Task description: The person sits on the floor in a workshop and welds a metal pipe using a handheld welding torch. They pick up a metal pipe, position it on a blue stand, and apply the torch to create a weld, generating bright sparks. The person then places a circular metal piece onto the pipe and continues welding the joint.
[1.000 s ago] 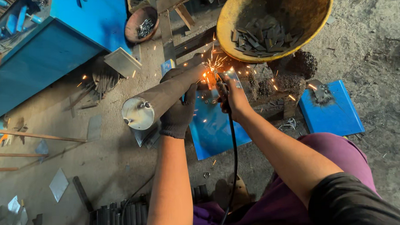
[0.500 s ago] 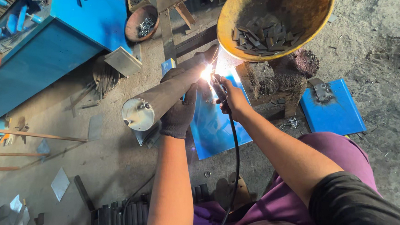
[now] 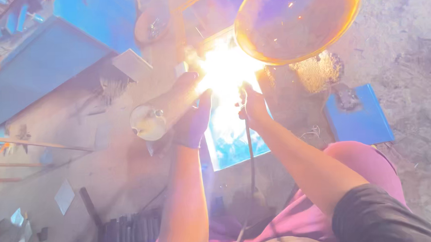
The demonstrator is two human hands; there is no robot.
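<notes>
Left hand (image 3: 194, 123), dark-gloved, is gripping a pale metal tube (image 3: 165, 109) near its far end, fingers wrapped around it. Tube is lying tilted over the floor, capped near end toward the camera, far end in the weld glare (image 3: 225, 69). It's looking rigid and fairly heavy, likely getting hot at the glare end; safest hold is mid-body, gloved. Right hand (image 3: 252, 107), bare, is closed on a rod holder with a black cable (image 3: 250, 168) hanging down. A yellow bowl (image 3: 296, 21) is sitting just beyond.
</notes>
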